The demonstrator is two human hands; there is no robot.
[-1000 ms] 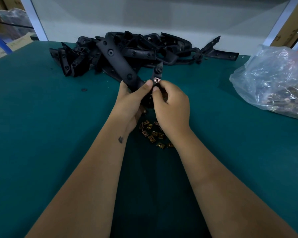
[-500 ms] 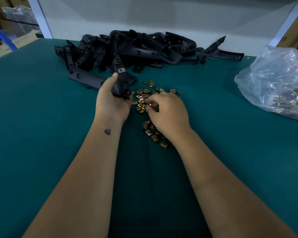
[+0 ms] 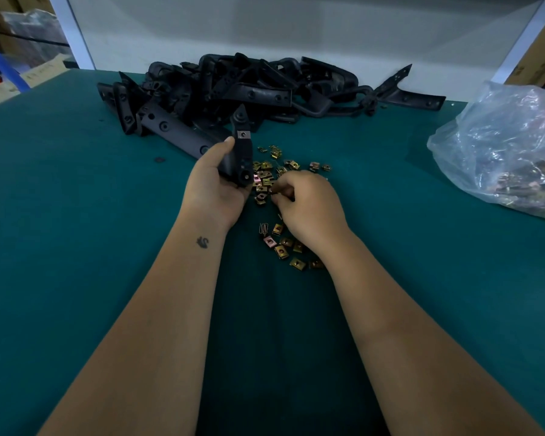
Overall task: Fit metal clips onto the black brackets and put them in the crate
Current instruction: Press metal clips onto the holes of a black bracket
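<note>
- The green felt-like table top (image 3: 76,247) carries everything; no crate shows anywhere in view.
- Far left of centre, the heap of black angled plastic brackets (image 3: 249,86) lies against the white back wall. They look rigid and light, tangled together, so I judge one lifts out best by a free long arm.
- The left hand (image 3: 214,187) grips one black bracket (image 3: 241,155), thumb up along its side and fingers curled under, holding it nearly upright just left of the loose clips. A small square metal clip (image 3: 242,134) already sits on its upper arm. The hold near the elbow seems sound: stiff part, bare lower end free for another clip.
- Right of that, the scatter of small brass-coloured square metal clips (image 3: 274,171) lies mid-table, more of them nearer by the wrist. They are tiny, thin and springy by the look, probably slick, so a fingertip pinch on the flat faces suits them.
- The right hand (image 3: 309,206) is curled knuckles-up over the clips, fingertips pinching down among them; whether it has one, I cannot tell.
- Far right, a crumpled clear plastic bag (image 3: 504,149) holds more clips.
</note>
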